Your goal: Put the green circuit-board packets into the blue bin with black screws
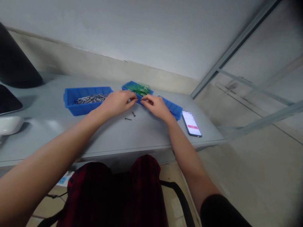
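Note:
My left hand (120,101) is closed in a pinch in front of the middle blue bin, between it and the bin of screws; anything in its fingertips is too small to make out. Close by on the right, my right hand (153,105) has its fingers bent together, their contents also unclear. The left blue bin (81,109) holds many metal screws (92,98). Green plastic packaging (139,88) lies in the middle blue bin (129,83). Part of the right blue bin (174,108) is behind my right hand. Two dark screws (128,119) (133,114) lie apart on the table.
The grey table (132,138) meets a wall at the back. A lit phone (191,124) lies at the right. At the left are a black cylinder (17,60), a dark device (8,100) and a white object (10,125). A metal frame (255,85) stands beyond the right end.

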A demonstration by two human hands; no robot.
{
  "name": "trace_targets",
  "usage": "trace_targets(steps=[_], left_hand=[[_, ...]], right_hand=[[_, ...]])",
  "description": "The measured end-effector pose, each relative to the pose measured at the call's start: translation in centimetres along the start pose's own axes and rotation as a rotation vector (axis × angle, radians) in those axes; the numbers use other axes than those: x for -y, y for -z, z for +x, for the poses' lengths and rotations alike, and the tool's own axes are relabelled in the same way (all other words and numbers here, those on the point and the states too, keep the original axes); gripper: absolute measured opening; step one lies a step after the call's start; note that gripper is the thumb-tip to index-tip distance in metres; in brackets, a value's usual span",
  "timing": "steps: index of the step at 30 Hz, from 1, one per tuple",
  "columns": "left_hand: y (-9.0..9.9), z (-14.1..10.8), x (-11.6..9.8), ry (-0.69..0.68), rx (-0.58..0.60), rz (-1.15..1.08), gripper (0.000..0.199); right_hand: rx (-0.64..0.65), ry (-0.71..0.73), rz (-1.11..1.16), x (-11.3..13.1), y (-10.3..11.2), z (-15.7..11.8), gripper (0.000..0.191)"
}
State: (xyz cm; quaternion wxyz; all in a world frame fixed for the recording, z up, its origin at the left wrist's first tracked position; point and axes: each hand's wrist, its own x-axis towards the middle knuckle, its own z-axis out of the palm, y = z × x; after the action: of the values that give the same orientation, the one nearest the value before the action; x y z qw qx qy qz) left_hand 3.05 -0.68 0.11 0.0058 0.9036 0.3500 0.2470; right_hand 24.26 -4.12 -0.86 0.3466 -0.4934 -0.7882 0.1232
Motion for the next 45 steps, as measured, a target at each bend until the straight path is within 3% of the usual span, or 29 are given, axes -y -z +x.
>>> trace_targets(steps=[19,45], left_hand=[[-0.01,0.00,-0.07,0.002,-0.036,-0.037,0.032],[0.35,0.02,-0.19,0.012,0.003,-0.012,0.033]], right_hand=[[0.006,0.011,-0.011,-0.04,-0.05,0.00,0.029],[0.001,0.006,-0.043,-0.10,0.02,0.00,0.032]])
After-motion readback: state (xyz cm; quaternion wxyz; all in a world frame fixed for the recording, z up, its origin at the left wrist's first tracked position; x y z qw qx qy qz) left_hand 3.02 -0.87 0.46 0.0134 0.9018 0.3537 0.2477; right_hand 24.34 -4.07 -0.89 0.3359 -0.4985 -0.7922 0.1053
